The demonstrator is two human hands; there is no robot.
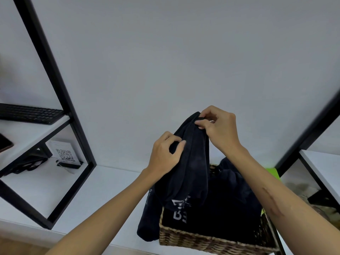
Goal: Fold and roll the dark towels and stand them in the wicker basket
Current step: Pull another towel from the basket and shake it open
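On the far left, a black keyboard [31, 113] lies on the upper white shelf [36, 131] of a black-framed rack [55, 74], and below it a card printed with a QR code [65, 155] stands propped on the white counter [103, 186], just right of a dark tangle too dim to make out. Toward the centre, a person's left hand [165, 153] curls its fingers into the side of a dark towel [187, 162], gripping a fold of the cloth, while the right hand [219, 126], higher and farther back, pinches the towel's top edge between thumb and fingertips. The towel is lifted clear of the counter and hangs in a loose bundle, its lower end with white lettering dangling just over the near-left corner of the wicker basket [211, 242]. The basket sits on the counter at lower right, filled with more dark towels [230, 208], one of which spills over its left rim. Beside the basket's far right edge a bright green object [274, 173] shows partly, hidden behind the right forearm, and a second black-framed rack [312, 126] with a white shelf stands at the right.
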